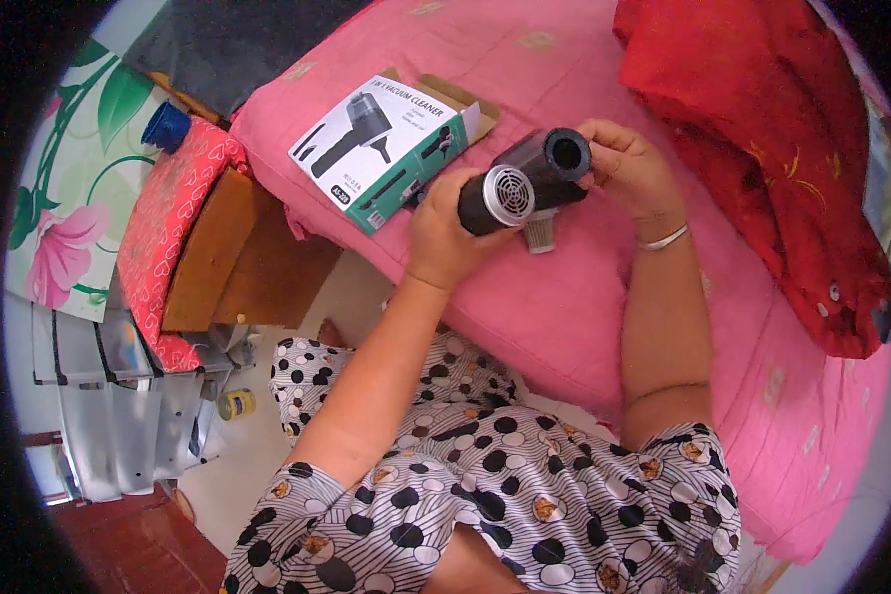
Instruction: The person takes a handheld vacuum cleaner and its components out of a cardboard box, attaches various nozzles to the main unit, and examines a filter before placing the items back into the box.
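Our spotted shirt (505,505) sits nearest. Beyond, leftmost, a green-and-white box (376,148) carries printed lettering and product pictures; our left hand (453,230) wraps the silver-grilled end of a black appliance (527,161), between both hands; our right hand (636,170), forearm stretched forward, pinches its tube's rim.

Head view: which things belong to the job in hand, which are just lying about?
Likely the job:
black cylindrical handheld vacuum with silver grille, in the left hand
pale ribbed piece below it
green-and-white cardboard box

Apparently lying about:
red gold-patterned cloth
blue round container
yellow-labelled jar
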Available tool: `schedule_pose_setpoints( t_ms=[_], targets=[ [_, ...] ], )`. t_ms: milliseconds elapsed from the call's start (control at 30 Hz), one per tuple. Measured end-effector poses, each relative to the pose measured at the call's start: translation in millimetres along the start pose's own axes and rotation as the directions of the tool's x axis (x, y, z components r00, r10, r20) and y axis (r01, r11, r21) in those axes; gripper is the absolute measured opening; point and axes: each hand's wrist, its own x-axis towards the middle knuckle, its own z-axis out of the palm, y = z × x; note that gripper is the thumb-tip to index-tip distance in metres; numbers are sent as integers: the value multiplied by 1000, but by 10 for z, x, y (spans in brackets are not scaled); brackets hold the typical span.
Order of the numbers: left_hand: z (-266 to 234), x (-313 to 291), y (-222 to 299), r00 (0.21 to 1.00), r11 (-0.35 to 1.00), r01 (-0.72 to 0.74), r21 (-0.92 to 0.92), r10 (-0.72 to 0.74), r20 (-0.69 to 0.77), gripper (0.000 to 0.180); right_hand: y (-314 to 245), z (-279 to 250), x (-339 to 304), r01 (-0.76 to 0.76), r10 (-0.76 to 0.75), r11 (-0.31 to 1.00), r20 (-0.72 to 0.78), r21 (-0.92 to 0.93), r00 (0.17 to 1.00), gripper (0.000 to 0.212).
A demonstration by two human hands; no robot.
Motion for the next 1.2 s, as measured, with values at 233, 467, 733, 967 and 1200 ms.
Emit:
schedule_pose_setpoints(
  t_ms=[233,467,733,967,1200],
  targets=[
    [3,-8,11,1000,999,-29,17,29,0,66,34,61,-24,-25,25,1000,-104,2,994,20],
    [-17,46,90,1000,1000,-9,19,9,17,64,52,1,2,38,-37,997,-8,73,999,23],
    [1,36,89,1000,1000,-8,-10,8,12,68,92,3,20,91,-103,965,37,245,994,26],
    [65,31,27,1000,1000,-25,-18,25,10,73,42,-43,-1,57,-60,976,7,211,998,26],
    [68,34,2,998,997,-57,-43,57,1,74,13,-55,-27,49,-44,994,-51,102,998,24]
  ],
)
